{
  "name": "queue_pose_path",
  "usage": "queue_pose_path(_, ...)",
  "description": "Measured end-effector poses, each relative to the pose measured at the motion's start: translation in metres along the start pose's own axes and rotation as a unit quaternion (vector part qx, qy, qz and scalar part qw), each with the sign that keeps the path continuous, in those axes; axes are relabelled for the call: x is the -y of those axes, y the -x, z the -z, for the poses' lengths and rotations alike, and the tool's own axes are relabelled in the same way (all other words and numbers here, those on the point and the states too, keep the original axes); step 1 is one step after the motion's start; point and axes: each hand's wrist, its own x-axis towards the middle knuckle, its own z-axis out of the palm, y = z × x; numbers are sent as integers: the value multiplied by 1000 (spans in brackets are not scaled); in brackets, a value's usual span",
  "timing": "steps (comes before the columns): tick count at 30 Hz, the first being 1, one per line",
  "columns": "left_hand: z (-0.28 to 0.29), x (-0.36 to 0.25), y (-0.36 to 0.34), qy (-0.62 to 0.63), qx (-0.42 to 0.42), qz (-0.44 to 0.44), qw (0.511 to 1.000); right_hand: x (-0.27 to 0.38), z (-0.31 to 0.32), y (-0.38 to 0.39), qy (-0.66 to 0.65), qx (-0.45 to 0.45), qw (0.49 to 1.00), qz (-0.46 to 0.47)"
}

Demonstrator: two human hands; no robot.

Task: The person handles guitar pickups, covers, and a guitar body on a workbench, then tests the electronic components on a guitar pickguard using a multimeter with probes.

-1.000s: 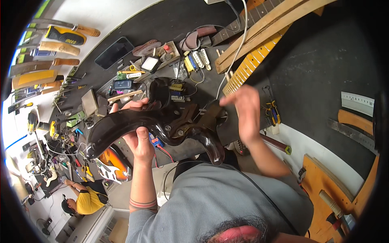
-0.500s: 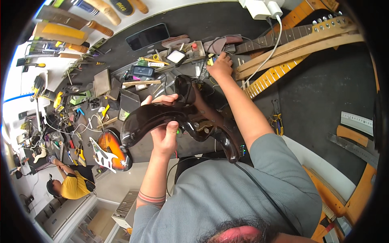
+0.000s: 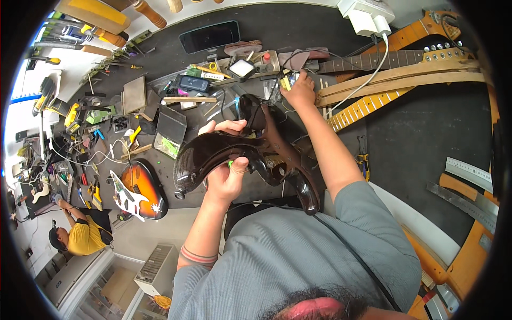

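Note:
My left hand (image 3: 226,178) grips a glossy dark-brown guitar body (image 3: 213,152), its thumb on the near side and its fingers reaching over the far edge. The body has curved arms and cut-out gaps, and is held tilted above the bench in front of my chest. Farther off, my right hand (image 3: 300,92) is at a small yellow and silvery item (image 3: 288,81) beside the parts tray. Its fingers are bent and closed; what is in them is too small and covered to name. A black cable (image 3: 357,256) runs from the body across my shirt.
Guitar necks (image 3: 368,106) and wooden strips lie at the far right. A sunburst guitar body (image 3: 141,186) with a white plate sits at left. Phone (image 3: 209,37), parts tray (image 3: 261,64), open black box (image 3: 173,125), pliers (image 3: 362,157) and rulers surround me. A person in yellow (image 3: 85,234) works at far left.
My view has shifted slightly. The guitar body has moved a little to the right with my left hand. My right hand stays beside the tray, at the small yellow item.

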Motion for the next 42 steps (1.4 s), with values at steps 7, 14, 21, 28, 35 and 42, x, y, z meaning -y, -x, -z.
queue_pose_path(7,6,0,6,-36,2,-3,999,-32,8,8,-50,11,989,141)
queue_pose_path(14,1,-4,6,-18,-10,-9,1000,1,33,-20,126,167,961,182)
queue_pose_path(21,0,-3,8,-36,-16,-15,999,14,34,-32,128,188,965,131)
queue_pose_path(28,4,-1,14,-35,-10,-3,999,4,31,-24,105,173,969,144)
queue_pose_path(35,4,-2,16,-31,-21,-12,999,3,28,-19,105,167,969,148)
queue_pose_path(42,-2,-1,12,-31,-35,-13,999,8,30,-6,85,128,980,124)
